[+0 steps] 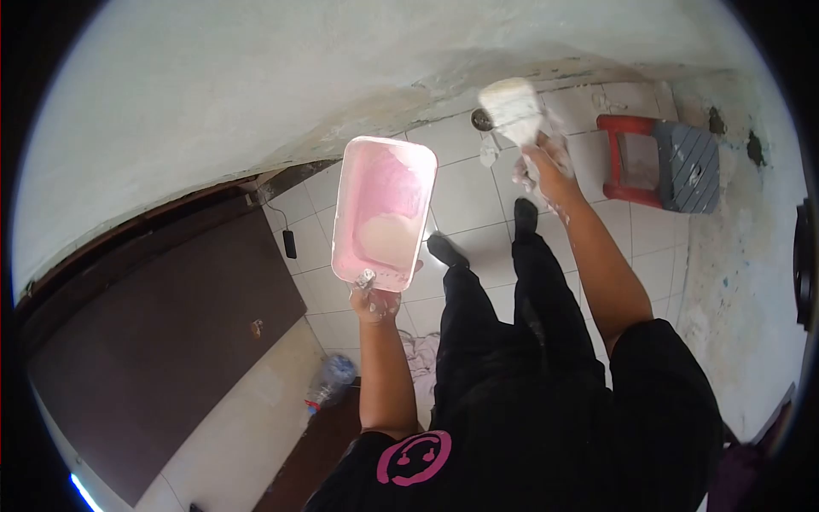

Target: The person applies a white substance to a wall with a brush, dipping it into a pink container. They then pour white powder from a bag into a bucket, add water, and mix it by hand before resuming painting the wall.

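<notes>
My left hand (pixel 375 300) grips the near end of a pink rectangular tub (pixel 348 213), its thumb over the rim. Whitish paste (pixel 388 241) lies in the near part of the tub, and thin smears coat its inside. To the right, my right hand (pixel 546 166) is closed round the handle of a wide, paste-covered brush or spreader (pixel 512 107); its exact kind cannot be made out. The tool's broad end points up toward the wall (pixel 409 51), apart from it. White paste marks both hands.
A red and grey stool (pixel 689 166) lies at the right on the tiled floor (pixel 469 192). A small round container (pixel 481 119) is by the wall base. At left are a dark brown panel (pixel 162 341), a black object with a cord (pixel 290 244) and a plastic bottle (pixel 339 370).
</notes>
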Demonstrator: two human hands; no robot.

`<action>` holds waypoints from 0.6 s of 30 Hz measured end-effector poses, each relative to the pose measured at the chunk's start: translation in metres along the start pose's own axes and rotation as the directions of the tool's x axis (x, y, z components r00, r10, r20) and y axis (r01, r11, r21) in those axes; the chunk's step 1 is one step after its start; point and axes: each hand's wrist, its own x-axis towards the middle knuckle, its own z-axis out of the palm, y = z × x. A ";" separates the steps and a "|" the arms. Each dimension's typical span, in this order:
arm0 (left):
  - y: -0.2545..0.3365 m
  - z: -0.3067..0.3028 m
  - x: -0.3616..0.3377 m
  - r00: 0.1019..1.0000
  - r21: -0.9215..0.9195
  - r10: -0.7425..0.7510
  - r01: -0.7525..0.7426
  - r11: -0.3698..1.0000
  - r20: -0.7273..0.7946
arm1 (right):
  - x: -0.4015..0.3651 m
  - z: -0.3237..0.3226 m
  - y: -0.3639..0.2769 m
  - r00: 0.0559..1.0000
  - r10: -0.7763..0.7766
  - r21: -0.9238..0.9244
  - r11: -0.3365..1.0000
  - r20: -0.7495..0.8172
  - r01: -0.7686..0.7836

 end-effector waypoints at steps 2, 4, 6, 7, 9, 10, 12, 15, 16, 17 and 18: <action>-0.001 -0.013 0.003 0.996 -0.049 0.032 -0.028 0.998 0.084 | 0.015 0.040 0.000 0.990 0.076 -0.178 0.979 -0.116 -0.096; -0.001 -0.029 0.003 0.998 -0.057 0.011 -0.008 0.998 0.056 | 0.036 0.062 0.015 0.992 0.090 -0.256 0.960 -0.087 -0.109; -0.001 -0.038 0.003 0.999 -0.054 -0.002 0.004 0.999 0.036 | 0.062 0.076 0.030 0.994 0.097 -0.322 0.941 -0.052 -0.108; 0.002 -0.044 0.002 1.000 -0.027 -0.011 0.012 1.000 0.014 | 0.075 0.084 0.037 0.995 0.082 -0.285 0.954 -0.051 -0.093; 0.004 -0.055 0.002 1.000 0.000 -0.020 0.020 1.000 0.000 | 0.101 0.091 0.043 0.997 0.060 -0.247 0.966 -0.054 -0.071; 0.005 -0.065 0.002 1.000 -0.007 -0.026 0.026 1.000 -0.003 | 0.113 0.095 0.045 0.991 0.073 -0.240 0.966 -0.108 -0.097; 0.010 -0.082 0.001 0.999 -0.015 -0.036 0.036 0.999 -0.005 | 0.116 0.108 0.041 0.985 0.094 -0.271 0.953 -0.147 -0.132; 0.022 -0.104 0.002 0.999 -0.034 -0.039 0.039 0.999 0.001 | 0.113 0.127 0.041 0.987 0.073 -0.167 0.981 -0.142 -0.097; 0.024 -0.109 0.002 0.999 -0.038 -0.040 0.040 0.998 -0.004 | 0.113 0.128 0.041 0.988 0.068 -0.170 0.981 -0.141 -0.092; 0.027 -0.113 0.004 0.999 -0.041 -0.044 0.043 0.998 -0.009 | 0.114 0.129 0.041 0.987 0.067 -0.191 0.977 -0.146 -0.095; 0.028 -0.115 0.006 0.999 -0.042 -0.043 0.043 0.998 -0.001 | 0.115 0.129 0.041 0.986 0.064 -0.211 0.973 -0.152 -0.096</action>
